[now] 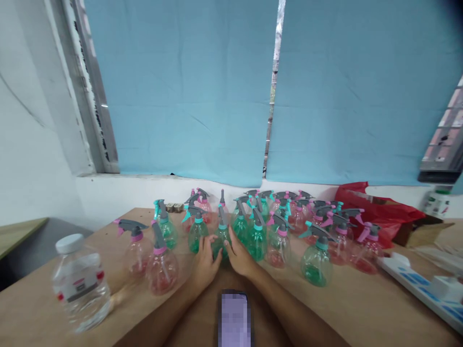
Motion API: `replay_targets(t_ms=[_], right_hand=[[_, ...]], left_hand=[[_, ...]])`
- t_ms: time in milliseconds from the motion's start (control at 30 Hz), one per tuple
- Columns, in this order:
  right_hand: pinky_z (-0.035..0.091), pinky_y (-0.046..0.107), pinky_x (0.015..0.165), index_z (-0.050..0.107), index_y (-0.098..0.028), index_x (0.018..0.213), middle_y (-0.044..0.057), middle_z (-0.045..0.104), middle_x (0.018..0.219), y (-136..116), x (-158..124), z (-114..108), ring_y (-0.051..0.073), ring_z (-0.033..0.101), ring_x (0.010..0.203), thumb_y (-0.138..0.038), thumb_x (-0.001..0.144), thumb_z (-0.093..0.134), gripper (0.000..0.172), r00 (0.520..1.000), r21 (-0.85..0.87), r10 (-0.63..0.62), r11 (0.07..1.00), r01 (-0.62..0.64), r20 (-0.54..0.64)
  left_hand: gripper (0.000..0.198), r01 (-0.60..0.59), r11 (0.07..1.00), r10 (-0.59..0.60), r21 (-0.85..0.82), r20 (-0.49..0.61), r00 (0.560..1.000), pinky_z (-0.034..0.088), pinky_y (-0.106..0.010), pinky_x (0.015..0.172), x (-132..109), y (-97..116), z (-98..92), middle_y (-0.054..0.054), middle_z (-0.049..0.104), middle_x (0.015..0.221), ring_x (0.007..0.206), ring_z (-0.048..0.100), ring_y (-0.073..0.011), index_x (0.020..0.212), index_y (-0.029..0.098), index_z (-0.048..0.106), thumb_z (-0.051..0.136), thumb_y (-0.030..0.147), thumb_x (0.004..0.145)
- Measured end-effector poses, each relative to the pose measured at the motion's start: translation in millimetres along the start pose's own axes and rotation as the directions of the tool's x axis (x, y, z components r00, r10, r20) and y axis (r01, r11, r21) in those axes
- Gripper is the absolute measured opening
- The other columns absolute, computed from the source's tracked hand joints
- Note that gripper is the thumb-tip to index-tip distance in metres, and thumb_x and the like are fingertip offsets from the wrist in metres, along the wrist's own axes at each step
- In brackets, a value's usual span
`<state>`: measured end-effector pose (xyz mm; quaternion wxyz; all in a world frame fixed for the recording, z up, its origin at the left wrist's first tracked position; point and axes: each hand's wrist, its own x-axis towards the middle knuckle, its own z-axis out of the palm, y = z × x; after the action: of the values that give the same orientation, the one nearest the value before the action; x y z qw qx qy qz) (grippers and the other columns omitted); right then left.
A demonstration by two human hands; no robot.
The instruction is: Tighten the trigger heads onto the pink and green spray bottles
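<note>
My left hand [205, 258] and my right hand [239, 253] cup a green spray bottle [222, 233] from either side, low in the middle of the view. The bottle stands upright, with a teal collar and a grey trigger head. My left fingers curl against its left side, while my right fingers reach up along its right side. The hands partly hide its lower body. Close by on the left stands another green spray bottle [198, 234], and on the right a third green spray bottle [257, 241]. A pink spray bottle [278, 248] stands beyond that one.
Several more pink and green bottles crowd the wooden table [126, 308]. A water bottle [81, 284] stands at left, and a phone [235, 318] lies before me. At right are a red bag [376, 209], a cardboard box [423, 233] and a power strip [415, 282].
</note>
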<state>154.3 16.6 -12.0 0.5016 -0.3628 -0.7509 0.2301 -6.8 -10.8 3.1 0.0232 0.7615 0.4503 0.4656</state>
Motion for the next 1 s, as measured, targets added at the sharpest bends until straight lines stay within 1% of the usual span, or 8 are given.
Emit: replay_targets(t_ms=[133, 300, 400, 533, 667, 833, 900, 1000], right_hand=[[0.029, 0.047, 0.117, 0.018, -0.023, 0.157, 0.011, 0.042, 0.153, -3.4, -0.5, -1.5, 0.023, 0.038, 0.142, -0.026, 0.098, 0.040, 0.063, 1.000, -0.032, -0.028, 0.999, 0.028, -0.003], [0.048, 0.041, 0.099, 0.024, -0.020, 0.156, 0.011, 0.068, 0.122, -8.4, -0.4, -6.4, 0.021, 0.066, 0.107, -0.017, 0.094, 0.041, 0.064, 1.000, -0.094, 0.009, 0.996, -0.006, 0.028], [0.053, 0.033, 0.083, 0.031, -0.016, 0.154, 0.011, 0.074, 0.101, -10.9, 0.4, -8.0, 0.020, 0.069, 0.087, -0.014, 0.093, 0.040, 0.062, 0.999, -0.165, 0.051, 0.985, -0.048, 0.014], [0.052, 0.028, 0.074, 0.038, -0.014, 0.150, 0.009, 0.074, 0.087, -13.5, 0.8, -6.8, 0.019, 0.068, 0.076, -0.011, 0.090, 0.043, 0.061, 0.998, -0.212, 0.060, 0.976, -0.057, 0.005], [0.053, 0.030, 0.081, 0.046, -0.016, 0.146, 0.008, 0.075, 0.091, -17.0, 1.1, -6.1, 0.019, 0.070, 0.084, -0.010, 0.088, 0.043, 0.058, 0.997, -0.206, 0.073, 0.976, -0.076, -0.021], [0.045, 0.037, 0.105, 0.064, -0.021, 0.128, 0.009, 0.069, 0.122, -23.2, 1.8, -9.6, 0.021, 0.061, 0.120, -0.008, 0.084, 0.044, 0.050, 0.982, -0.165, -0.008, 0.986, -0.023, -0.187], [0.045, 0.038, 0.107, 0.066, -0.021, 0.122, 0.009, 0.064, 0.130, -24.9, 2.2, -11.4, 0.021, 0.058, 0.125, -0.008, 0.084, 0.043, 0.046, 0.967, -0.150, -0.059, 0.988, 0.022, -0.249], [0.048, 0.040, 0.103, 0.067, -0.020, 0.116, 0.011, 0.061, 0.132, -25.3, 3.3, -12.8, 0.022, 0.059, 0.122, -0.008, 0.083, 0.043, 0.043, 0.942, -0.147, -0.076, 0.989, 0.029, -0.326]], left_hand=[[0.021, -0.064, 0.998, 0.065, -0.013, 0.159, 0.985, 0.052, -0.035, 0.080, -0.2, 8.7, -5.2, -0.006, 0.056, 0.110, 0.091, 0.062, -0.0212, 0.115, 0.025, 0.054, 0.045, 0.024, 0.096], [0.023, -0.052, 0.998, 0.055, -0.027, 0.152, 0.987, 0.049, -0.031, 0.075, 1.1, 14.5, -11.4, -0.004, 0.061, 0.106, 0.074, 0.060, -0.0166, 0.117, 0.024, 0.057, 0.047, 0.027, 0.097], [0.026, -0.052, 0.998, 0.056, -0.028, 0.162, 0.985, 0.047, -0.029, 0.072, 1.2, 13.3, -11.7, -0.002, 0.065, 0.101, 0.069, 0.058, -0.0155, 0.120, 0.024, 0.057, 0.047, 0.027, 0.096], [0.031, -0.031, 0.999, 0.035, -0.021, 0.200, 0.979, 0.046, -0.026, 0.069, -0.4, 12.2, -8.8, -0.001, 0.068, 0.099, 0.072, 0.061, -0.0162, 0.125, 0.026, 0.057, 0.048, 0.028, 0.096], [0.035, -0.008, 1.000, 0.008, 0.000, 0.238, 0.971, 0.047, -0.027, 0.068, -1.1, 11.0, -6.4, -0.001, 0.070, 0.095, 0.072, 0.061, -0.0170, 0.129, 0.027, 0.056, 0.049, 0.028, 0.095], [0.044, 0.040, 0.999, -0.047, 0.030, 0.251, 0.967, 0.046, -0.028, 0.067, -0.4, 9.3, -6.0, -0.002, 0.069, 0.088, 0.072, 0.062, -0.0185, 0.134, 0.025, 0.054, 0.051, 0.025, 0.090], [0.045, 0.056, 0.998, -0.064, 0.039, 0.254, 0.965, 0.045, -0.028, 0.065, -0.7, 8.3, -5.0, -0.002, 0.068, 0.082, 0.069, 0.060, -0.0188, 0.135, 0.023, 0.054, 0.051, 0.025, 0.089], [0.047, 0.065, 0.998, -0.067, 0.017, 0.269, 0.961, 0.045, -0.029, 0.066, -1.9, 5.8, -2.6, -0.001, 0.067, 0.078, 0.066, 0.059, -0.0186, 0.136, 0.022, 0.052, 0.050, 0.024, 0.089]])
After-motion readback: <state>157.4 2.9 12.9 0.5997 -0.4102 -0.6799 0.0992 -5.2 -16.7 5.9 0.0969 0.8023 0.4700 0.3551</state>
